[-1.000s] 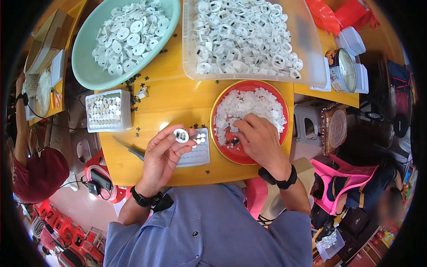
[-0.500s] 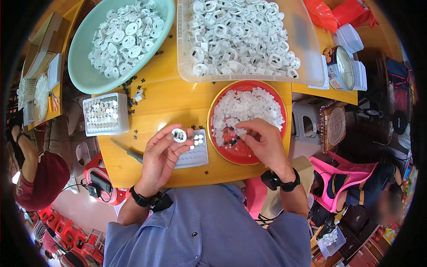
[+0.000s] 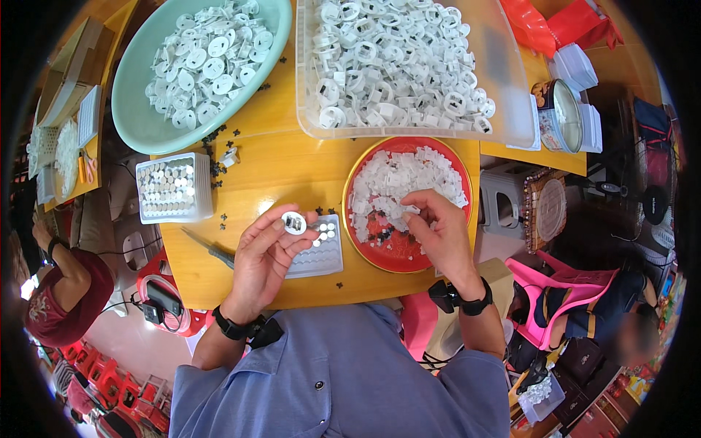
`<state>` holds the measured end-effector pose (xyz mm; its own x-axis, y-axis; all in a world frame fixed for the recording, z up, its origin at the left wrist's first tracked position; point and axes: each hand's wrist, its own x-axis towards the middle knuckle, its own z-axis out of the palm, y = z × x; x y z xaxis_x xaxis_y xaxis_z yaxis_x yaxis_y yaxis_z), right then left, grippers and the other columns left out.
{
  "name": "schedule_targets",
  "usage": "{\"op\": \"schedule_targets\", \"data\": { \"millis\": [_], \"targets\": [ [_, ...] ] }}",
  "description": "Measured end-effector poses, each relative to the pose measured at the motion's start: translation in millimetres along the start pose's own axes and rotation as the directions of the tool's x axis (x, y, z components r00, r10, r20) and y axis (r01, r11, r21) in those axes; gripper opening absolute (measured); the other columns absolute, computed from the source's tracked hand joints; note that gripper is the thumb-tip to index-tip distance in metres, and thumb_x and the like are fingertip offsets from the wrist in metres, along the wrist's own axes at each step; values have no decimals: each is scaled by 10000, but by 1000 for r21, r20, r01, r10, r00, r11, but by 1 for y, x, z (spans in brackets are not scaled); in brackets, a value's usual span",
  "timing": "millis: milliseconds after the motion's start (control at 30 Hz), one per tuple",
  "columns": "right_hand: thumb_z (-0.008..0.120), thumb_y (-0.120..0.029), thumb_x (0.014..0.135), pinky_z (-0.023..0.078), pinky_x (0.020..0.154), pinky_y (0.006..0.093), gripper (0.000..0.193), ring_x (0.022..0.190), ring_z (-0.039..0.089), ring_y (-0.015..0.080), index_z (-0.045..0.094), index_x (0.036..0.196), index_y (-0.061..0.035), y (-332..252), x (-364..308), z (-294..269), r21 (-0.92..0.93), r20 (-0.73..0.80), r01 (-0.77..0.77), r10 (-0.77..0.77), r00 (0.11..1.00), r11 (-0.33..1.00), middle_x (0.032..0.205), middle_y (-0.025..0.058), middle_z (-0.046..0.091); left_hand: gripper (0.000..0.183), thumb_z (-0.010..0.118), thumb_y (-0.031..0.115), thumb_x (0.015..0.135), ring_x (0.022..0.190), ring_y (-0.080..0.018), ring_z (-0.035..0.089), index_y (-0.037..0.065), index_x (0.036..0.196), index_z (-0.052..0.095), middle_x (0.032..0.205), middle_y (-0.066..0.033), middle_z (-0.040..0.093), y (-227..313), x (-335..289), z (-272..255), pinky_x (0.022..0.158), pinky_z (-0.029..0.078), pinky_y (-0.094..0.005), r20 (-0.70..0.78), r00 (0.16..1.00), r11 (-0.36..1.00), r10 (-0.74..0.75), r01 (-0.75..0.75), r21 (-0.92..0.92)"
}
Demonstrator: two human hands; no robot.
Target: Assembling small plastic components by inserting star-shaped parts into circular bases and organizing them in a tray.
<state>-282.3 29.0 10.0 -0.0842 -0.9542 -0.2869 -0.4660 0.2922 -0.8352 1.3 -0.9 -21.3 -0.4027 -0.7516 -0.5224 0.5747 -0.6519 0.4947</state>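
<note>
Between the fingers and thumb of my left hand (image 3: 264, 244) sits a round white plastic housing (image 3: 294, 223) with dark parts inside, its opening facing up. My right hand (image 3: 442, 237) is over the red round tray (image 3: 380, 261), pinching a small white plastic piece (image 3: 411, 210). Heaped in that tray are many small white pieces (image 3: 394, 171), with a few small black parts (image 3: 380, 235) near its front. Partly behind my left hand lies a pale blister tray (image 3: 321, 259) holding several white round discs (image 3: 326, 231).
A green basin (image 3: 125, 109) and a clear bin (image 3: 504, 87) of white housings stand at the back. Stacked disc trays (image 3: 174, 188) sit left, near scattered black parts (image 3: 216, 169). Scissors (image 3: 212, 250) lie near the left front edge. Another person (image 3: 69, 292) sits at far left.
My right hand has lifted slightly and shifted right, with a white piece now visible in its pinch. My left hand keeps the housing in place. The person at left has moved an arm.
</note>
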Motion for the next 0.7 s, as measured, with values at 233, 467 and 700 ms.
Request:
{"op": "schedule_targets", "data": {
  "millis": [233,467,700],
  "targets": [
    [640,-1,875,518,655,244,165,743,664,104,655,1039,-2,6,-1,3,122,-6,-86,88,996,989,830,88,698,310,447,120,1013,1016,-291,687,-38,1259,547,1196,-269,624,0,1,1,911,551,-354,7,1000,1000,4,-4,-6],
    [632,7,881,533,687,241,126,765,677,101,647,1007,5,1,-1,4,159,34,-122,119,992,980,843,73,703,305,459,116,1004,1005,-288,690,-30,1257,545,1197,-274,622,0,0,4,905,558,-352,8,1000,1000,0,1,-3],
    [589,40,898,538,705,230,131,842,696,116,641,1013,5,2,-1,9,336,-9,-59,66,998,940,899,52,694,299,472,108,995,993,-281,694,-28,1251,543,1195,-285,619,-1,0,5,902,564,-346,-7,1000,1000,-18,17,-6]
  ]
}}
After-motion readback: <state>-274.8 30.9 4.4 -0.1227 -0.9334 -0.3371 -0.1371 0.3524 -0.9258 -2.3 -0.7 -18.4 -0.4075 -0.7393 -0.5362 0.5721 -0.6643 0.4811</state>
